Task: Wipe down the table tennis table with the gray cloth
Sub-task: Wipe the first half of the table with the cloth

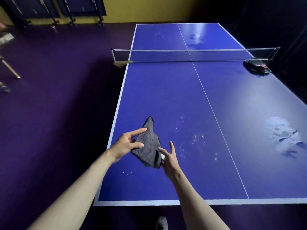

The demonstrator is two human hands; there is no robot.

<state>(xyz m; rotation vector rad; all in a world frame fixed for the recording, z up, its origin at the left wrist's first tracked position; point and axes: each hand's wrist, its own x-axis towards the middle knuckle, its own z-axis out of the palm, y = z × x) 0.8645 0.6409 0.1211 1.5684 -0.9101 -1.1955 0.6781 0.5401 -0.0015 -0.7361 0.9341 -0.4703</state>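
Shoe: at 6 o'clock, on the floor just short of the counter's near edge.
Left hand: thumb and fingers pinch the gray cloth's left edge.
Right hand: fingers spread, palm against the cloth's lower right corner; likely squaring it into a pad before wiping.
Gray cloth: bunched between both hands, held above the counter's near left part.
Counter: blue; white specks at 3 o'clock of the cloth, wet smears farther right.
Net: at 12 o'clock, a dark case by its right end.
Room: purple floor, folded tables against a yellow wall, 11 o'clock.
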